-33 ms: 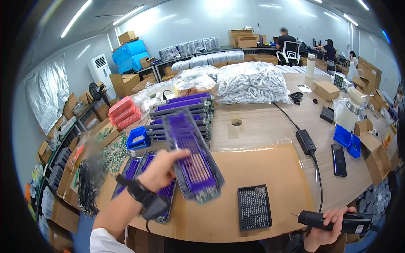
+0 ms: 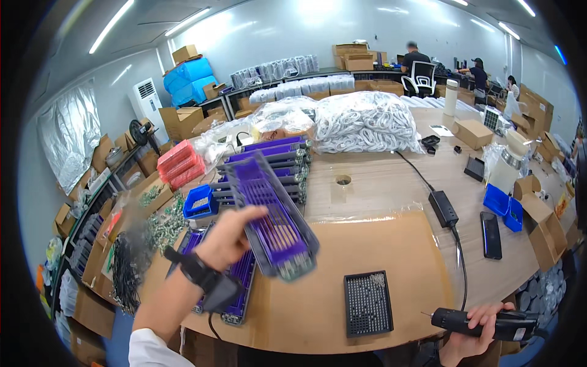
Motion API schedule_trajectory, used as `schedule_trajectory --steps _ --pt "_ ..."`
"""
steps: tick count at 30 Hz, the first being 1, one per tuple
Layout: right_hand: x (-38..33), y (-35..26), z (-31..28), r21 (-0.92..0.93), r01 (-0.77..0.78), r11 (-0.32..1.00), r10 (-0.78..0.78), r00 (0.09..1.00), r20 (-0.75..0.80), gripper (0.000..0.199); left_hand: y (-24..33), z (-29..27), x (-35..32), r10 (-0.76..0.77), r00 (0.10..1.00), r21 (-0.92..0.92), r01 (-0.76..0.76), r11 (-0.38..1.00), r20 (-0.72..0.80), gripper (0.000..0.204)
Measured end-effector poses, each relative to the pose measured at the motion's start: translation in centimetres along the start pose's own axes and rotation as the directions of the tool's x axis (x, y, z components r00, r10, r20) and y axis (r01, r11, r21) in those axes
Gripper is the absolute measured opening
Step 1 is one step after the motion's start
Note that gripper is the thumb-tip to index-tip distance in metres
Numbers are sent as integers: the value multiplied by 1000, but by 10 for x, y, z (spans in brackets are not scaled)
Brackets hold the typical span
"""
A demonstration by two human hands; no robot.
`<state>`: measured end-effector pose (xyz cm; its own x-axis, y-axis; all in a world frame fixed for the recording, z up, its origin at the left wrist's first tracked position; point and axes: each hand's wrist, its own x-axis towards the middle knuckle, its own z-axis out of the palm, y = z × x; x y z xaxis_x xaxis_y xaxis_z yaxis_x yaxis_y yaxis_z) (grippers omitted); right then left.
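My left hand [image 2: 227,240] grips a long grey housing [image 2: 273,214] by its left edge, thumb over the rim. The housing has a slotted purple inside and a small circuit board at its near end; it is tilted above the table. In my right hand [image 2: 474,333], at the lower right, lies a black electric screwdriver [image 2: 455,319], its thin bit pointing left. A black screw tray [image 2: 369,304] with rows of small screws rests on the cardboard sheet [image 2: 318,324] between my hands. More purple housings [image 2: 241,282] lie beneath my left forearm, partly hidden.
Similar housings [image 2: 293,165] are stacked at the back. A blue bin [image 2: 200,202] of small parts stands left, near red packs [image 2: 181,162] and bundled black wires [image 2: 126,275]. Bagged white cables [image 2: 367,125] lie behind. A power adapter [image 2: 443,208], phone [image 2: 491,235] and blue box [image 2: 503,206] are right.
My left hand has shifted the grey housing a little to the left and away from me. My right hand and the screwdriver stay where they were.
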<state>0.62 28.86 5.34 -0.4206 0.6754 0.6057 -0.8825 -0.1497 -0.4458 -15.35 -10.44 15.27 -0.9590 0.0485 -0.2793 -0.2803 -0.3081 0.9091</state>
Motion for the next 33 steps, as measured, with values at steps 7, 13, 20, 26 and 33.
schedule_trajectory --steps 7,13,20,26,33 --pt "16 -2 34 -149 -80 986 46 975 -219 23 95 -50 118 153 940 -140 -204 969 -306 20" --pt "24 14 34 -301 -90 949 10 966 -257 26 115 -70 239 224 818 -116 -331 936 -530 22" --pt "24 28 26 -465 -175 868 33 954 -297 34 113 -44 322 196 761 -98 -322 942 -619 22" --pt "23 39 9 -473 -164 865 29 960 -280 36 100 -43 361 252 796 -41 -327 944 -550 26" --pt "27 47 16 -538 -59 841 -44 983 -177 40 93 -55 375 356 893 261 -287 922 -275 29"
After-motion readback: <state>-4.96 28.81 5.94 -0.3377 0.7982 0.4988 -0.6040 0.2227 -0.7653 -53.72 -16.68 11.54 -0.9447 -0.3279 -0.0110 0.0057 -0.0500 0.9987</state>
